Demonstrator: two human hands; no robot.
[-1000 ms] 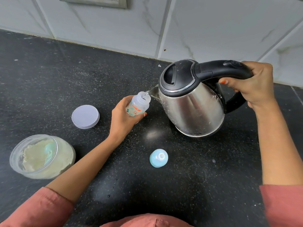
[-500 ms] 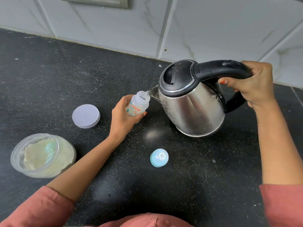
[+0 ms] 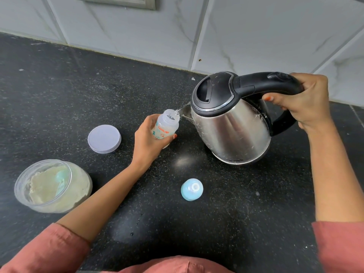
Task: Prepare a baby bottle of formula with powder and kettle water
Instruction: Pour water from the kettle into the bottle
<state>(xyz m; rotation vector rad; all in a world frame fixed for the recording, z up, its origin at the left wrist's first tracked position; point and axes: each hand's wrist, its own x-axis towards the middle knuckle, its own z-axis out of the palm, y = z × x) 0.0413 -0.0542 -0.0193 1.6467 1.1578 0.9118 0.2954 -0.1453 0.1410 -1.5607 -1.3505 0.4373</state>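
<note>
My left hand (image 3: pixel 148 139) grips a small clear baby bottle (image 3: pixel 166 127) with an orange logo, tilted with its open mouth toward the kettle. My right hand (image 3: pixel 303 101) holds the black handle of a steel kettle (image 3: pixel 232 133), tipped left above the counter. A thin stream of water runs from the spout into the bottle's mouth. The bottle's blue teat cap (image 3: pixel 192 189) lies on the counter below. An open glass jar of pale formula powder (image 3: pixel 53 186), with a light green scoop inside, stands at the left.
The jar's lilac lid (image 3: pixel 104 138) lies flat on the black speckled counter (image 3: pixel 78 89), left of my left hand. A white marble-tiled wall (image 3: pixel 216 30) runs along the back. Small water drops dot the counter near its front edge.
The kettle stays tipped at the bottle's mouth and water keeps running in. Both hands hold almost the same places.
</note>
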